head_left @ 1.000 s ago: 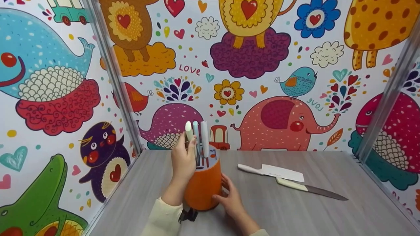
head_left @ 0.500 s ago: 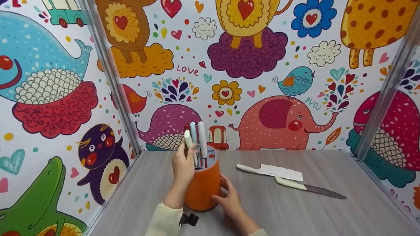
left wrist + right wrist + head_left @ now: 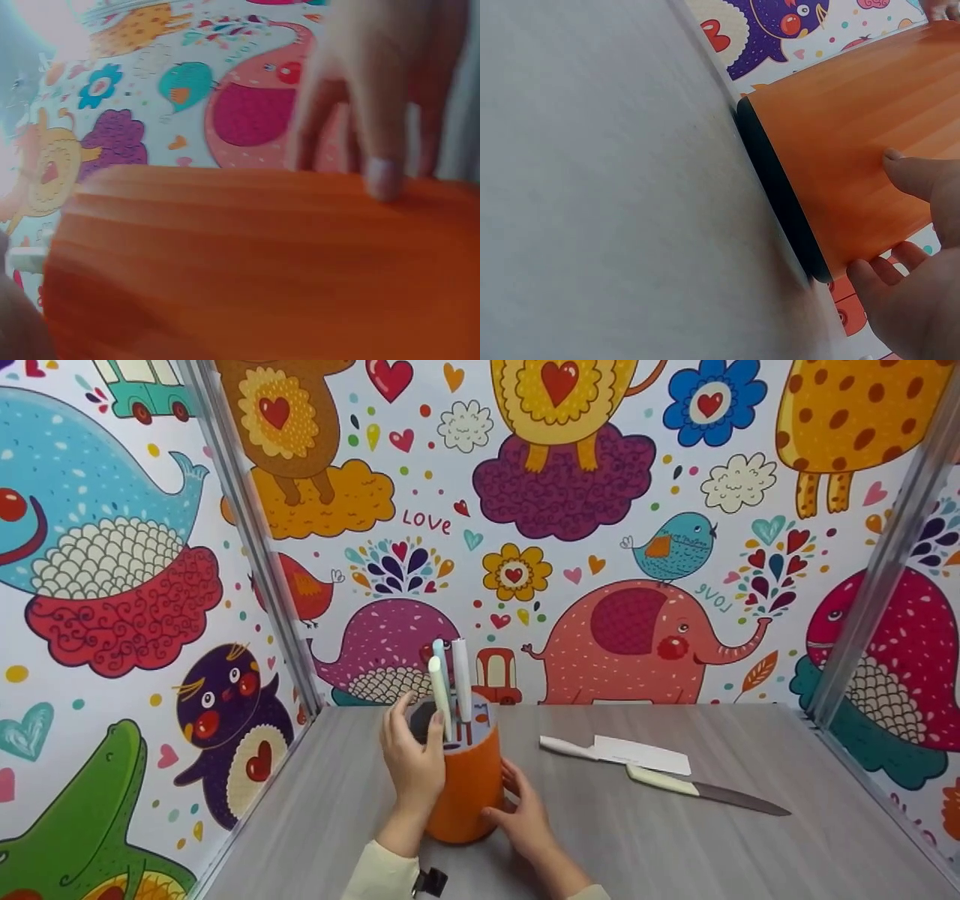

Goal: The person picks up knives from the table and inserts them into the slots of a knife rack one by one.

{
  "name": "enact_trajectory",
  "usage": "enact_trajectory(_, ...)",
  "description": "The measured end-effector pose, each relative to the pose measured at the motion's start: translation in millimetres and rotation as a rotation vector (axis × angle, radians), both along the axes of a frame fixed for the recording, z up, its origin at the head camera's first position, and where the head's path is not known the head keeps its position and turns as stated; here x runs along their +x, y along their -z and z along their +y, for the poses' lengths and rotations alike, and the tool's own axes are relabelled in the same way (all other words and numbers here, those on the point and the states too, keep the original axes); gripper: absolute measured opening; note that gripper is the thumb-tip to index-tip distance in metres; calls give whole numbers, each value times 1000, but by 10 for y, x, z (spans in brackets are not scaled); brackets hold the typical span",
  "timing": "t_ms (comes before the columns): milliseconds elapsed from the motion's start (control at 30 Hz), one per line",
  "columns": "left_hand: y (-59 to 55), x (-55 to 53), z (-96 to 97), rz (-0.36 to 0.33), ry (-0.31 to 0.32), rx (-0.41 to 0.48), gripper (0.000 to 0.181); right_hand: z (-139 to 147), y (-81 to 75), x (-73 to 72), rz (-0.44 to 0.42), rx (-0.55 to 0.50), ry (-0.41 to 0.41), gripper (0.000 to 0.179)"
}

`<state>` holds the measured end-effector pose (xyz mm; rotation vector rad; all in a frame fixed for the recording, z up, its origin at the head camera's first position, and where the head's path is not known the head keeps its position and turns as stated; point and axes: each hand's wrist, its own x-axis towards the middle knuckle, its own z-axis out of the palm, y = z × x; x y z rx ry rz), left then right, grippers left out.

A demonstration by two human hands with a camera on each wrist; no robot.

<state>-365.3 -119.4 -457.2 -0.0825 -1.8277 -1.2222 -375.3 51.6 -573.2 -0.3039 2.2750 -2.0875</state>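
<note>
An orange knife block (image 3: 465, 795) stands upright on the table with several handles sticking out of its top. My right hand (image 3: 531, 814) holds its lower right side, thumb on the front; the right wrist view shows thumb and fingers on either side. Beside the block's top left, my left hand (image 3: 414, 754) has its fingers spread, with the thumb close to a pale green knife handle (image 3: 439, 690). Whether the thumb touches it is unclear. Next to that handle stand a light blue handle (image 3: 439, 649) and a white handle (image 3: 461, 679). A dark patch (image 3: 424, 720) shows between left thumb and fingers.
To the right on the grey table (image 3: 637, 855) lie a white cleaver (image 3: 645, 754) and a dark-bladed knife with a pale green handle (image 3: 664, 780), close together. Printed panels (image 3: 562, 510) enclose the back and sides.
The pale green handle has gone lower into the block, leaned, then straightened. My left fingers have loosened and spread away from it. The right hand stays on the block.
</note>
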Motion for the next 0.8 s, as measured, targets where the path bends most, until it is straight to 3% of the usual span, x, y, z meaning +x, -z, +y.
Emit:
enact_trajectory(100,207,-27,-52,45,-29,-71,73,11,6,-9,11,-3,1,90)
enact_trajectory(267,510,-60,-158,-59,165,34,110,48,16,-2,46,-10,7,88)
enact_trajectory(367,656,-67,-187,-99,226,66,125,67,15,1,63,-10,9,89)
enact_trajectory(600,819,-36,-159,-201,189,24,133,56,-2,3,71,8,30,86)
enact_trajectory(800,909,-10,-232,-317,220,60,129,-6,27,41,78,5,25,86)
